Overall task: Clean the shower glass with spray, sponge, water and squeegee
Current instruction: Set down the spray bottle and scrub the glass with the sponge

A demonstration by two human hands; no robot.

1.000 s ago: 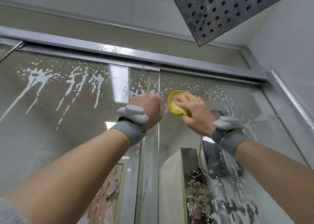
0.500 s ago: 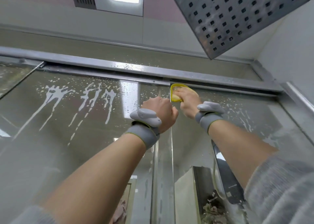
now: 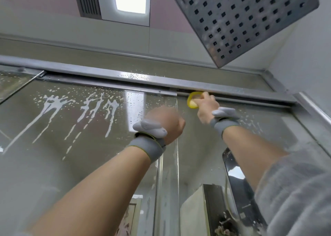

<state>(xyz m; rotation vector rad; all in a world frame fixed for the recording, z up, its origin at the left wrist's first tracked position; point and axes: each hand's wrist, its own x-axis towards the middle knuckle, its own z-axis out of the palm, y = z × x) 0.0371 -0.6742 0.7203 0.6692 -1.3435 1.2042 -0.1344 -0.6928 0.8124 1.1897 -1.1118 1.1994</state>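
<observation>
While gripped by right hand, sponge at glass top; left hand fisted beside.

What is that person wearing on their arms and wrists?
Each wrist has a grey fabric band, the left one edged in yellow-green, with a smooth, rounded pale grey device on top. The right wrist band matches. A fuzzy grey sleeve is pushed up the right arm; both forearms are bare.

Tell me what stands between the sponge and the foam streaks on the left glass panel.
The left hand, fisted at the panel's edge, sits between the yellow sponge under the right hand and the foam streaks. Nothing else visible intervenes.
</observation>
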